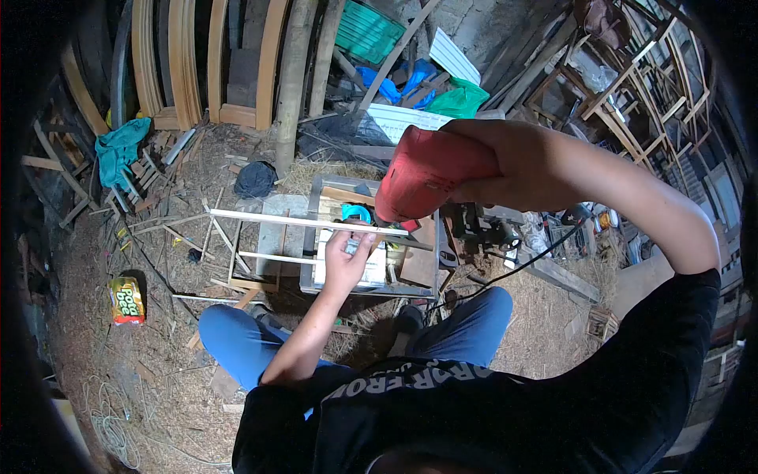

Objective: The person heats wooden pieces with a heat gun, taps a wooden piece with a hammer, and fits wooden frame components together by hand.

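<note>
Left hand (347,254) pinches a wood strip (284,220): long axis left-right, long end out left of that hand, short end right. Right hand (517,162) grips a red tool (430,170), tilted, low end up-right of left hand. Below left hand: grey-rimmed box (367,291) holding teal item (357,212), brown board (419,265).

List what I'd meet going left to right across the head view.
Yellow snack packet → black bundle → left hand → red power tool → right hand → stacked wooden frames.
</note>
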Tool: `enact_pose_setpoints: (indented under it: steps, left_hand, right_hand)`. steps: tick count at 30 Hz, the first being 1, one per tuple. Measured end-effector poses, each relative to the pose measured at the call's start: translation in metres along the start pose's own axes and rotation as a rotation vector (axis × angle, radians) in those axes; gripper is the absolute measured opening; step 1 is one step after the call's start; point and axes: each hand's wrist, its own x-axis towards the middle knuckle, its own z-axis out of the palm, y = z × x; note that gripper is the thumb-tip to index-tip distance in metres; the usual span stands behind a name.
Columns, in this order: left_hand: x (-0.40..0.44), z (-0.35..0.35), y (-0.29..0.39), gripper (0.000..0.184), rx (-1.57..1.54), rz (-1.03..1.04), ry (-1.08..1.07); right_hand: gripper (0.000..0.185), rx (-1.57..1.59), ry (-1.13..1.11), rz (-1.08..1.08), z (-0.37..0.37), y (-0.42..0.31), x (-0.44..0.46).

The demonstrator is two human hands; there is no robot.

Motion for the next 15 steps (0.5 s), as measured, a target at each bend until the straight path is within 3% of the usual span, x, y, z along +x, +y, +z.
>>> enact_pose_setpoints:
  steps: [15]
  left_hand:
    - [-0.0002,-0.0007,-0.0007,0.015,0.001,0.009,0.001]
  right_hand:
    - [0.058,-0.069,0.007,-0.111,-0.0028,0.0014,0.0009]
